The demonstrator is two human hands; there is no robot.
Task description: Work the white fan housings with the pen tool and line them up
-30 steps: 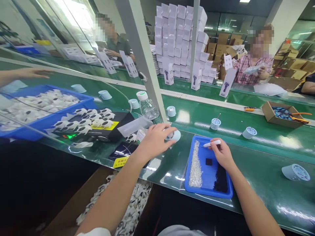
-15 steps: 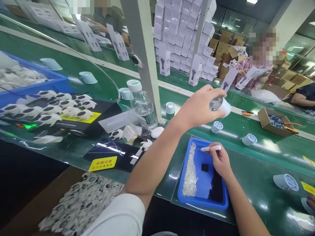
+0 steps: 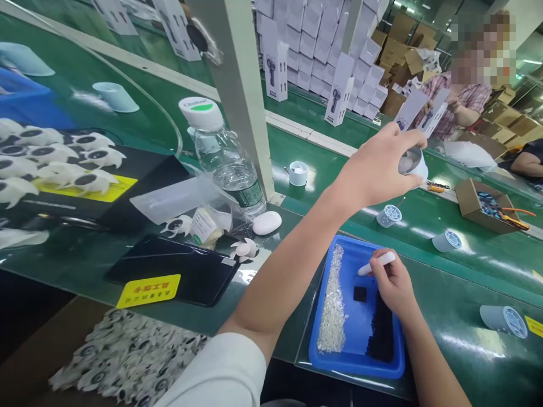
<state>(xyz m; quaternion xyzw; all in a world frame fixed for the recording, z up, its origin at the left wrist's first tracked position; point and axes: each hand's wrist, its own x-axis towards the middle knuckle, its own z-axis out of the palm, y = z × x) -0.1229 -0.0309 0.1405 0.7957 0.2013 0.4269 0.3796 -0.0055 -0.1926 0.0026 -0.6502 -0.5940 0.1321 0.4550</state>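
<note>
Where the left hand [image 3: 377, 164] is: out at the end of a stretched arm, seen over the green belt [image 3: 328, 183].
Left fingers: bent and pinched on a pale blue cup [image 3: 419, 169], with the thumb on one side and the other fingers across from it.
Pale blue cup: out past the blue tray [image 3: 355, 336], partly hidden by the hand. I cannot tell if it touches anything below.
Right hand [image 3: 396, 285]: over the right side of the blue tray, thumb and fingers squeezed on a white pen [image 3: 377, 263].
White pen: slanted, with its tip pointing left over the tray. I cannot tell if the tip touches it.
Inside the tray: a long heap of clear bits [image 3: 331, 316] on the left, black bits [image 3: 382, 333] on the right, and a little black square [image 3: 360, 294] between.
Left of the tray: a water bottle [image 3: 231, 164], a smooth white lump [image 3: 267, 223] just beside it, and a shiny black slab [image 3: 173, 263] with a yellow card [image 3: 148, 290] on its near edge.
Down low: a big heap of white parts [image 3: 127, 356].
Across the belt: a person in a checked shirt [image 3: 473, 104].
</note>
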